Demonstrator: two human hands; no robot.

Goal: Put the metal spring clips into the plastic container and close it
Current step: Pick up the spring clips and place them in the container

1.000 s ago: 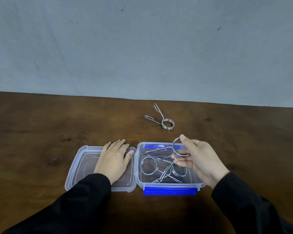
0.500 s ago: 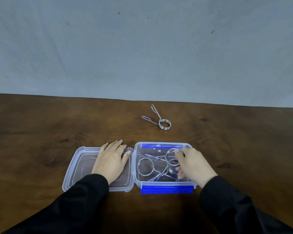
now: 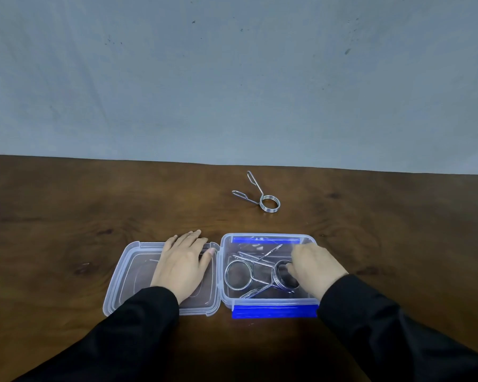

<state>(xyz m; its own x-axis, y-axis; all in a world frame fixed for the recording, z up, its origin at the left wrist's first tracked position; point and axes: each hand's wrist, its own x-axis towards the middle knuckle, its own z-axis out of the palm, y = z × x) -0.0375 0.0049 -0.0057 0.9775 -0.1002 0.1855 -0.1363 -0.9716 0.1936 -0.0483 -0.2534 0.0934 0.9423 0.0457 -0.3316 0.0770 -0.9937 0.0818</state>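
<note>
Fingers of my right hand point(image 3: 316, 267) are curled down onto the coil of a spring clip point(image 3: 283, 275) inside the plastic container point(image 3: 268, 301); whether they pinch it or only rest on it I cannot tell. My left hand point(image 3: 181, 264) lies flat and spread on the open lid point(image 3: 127, 277), which sits just beside the tub on its left. Other clips point(image 3: 239, 274) lie in the tub. One last clip point(image 3: 260, 195) sits well apart on the wooden table point(image 3: 66, 216), beyond the tub. I judge the step as setting this clip down. Next calls for letting go, reaching forward for the far clip, then folding the lid over
</note>
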